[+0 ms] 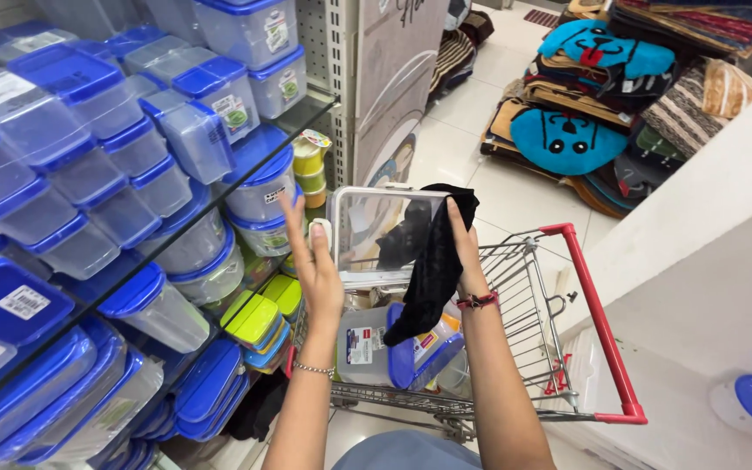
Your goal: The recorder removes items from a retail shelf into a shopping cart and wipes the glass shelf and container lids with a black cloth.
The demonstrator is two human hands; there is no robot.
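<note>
Holding a clear box (382, 235) up over the cart (567, 339), the left hand (315, 265) spreads flat; right fingers (456, 228) press a soft black cloth (433, 270) on it.

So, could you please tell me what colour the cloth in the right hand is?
The cloth is black, seen in the head view.

Two bare forearms, no sleeves in view. Left hand (317, 261): thin silver bead-chain bracelet (313, 370) low on the forearm, nails plain. Right hand (463, 248): red braided band (478, 301) with small dark bits at the wrist. Light blue-grey garment (406, 453) at bottom edge, smooth fabric, no print visible.
</note>
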